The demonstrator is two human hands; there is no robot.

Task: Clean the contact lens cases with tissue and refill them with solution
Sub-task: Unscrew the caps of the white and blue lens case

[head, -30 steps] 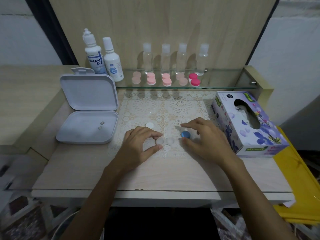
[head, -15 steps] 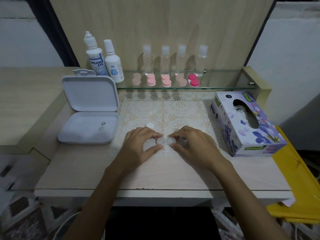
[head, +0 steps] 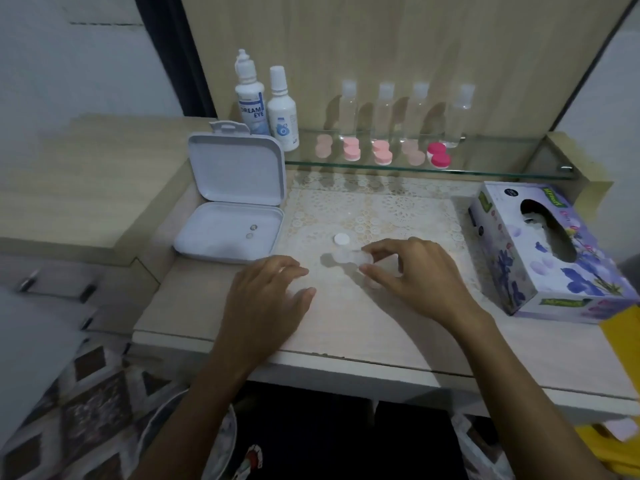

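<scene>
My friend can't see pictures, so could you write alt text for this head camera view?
A person's right hand pinches a clear plastic contact lens case on a lace-covered table, while the left hand rests open beside it. A loose white round cap lies just behind; a floral tissue box sits right.

The light was dim and cool, bottles (head: 384, 112) threw soft shadows on the wooden back panel (head: 398, 46), motion blur softened everything, and the wide lens bent the edges.

table (head: 346, 327) bears lace mat (head: 374, 209).
</scene>
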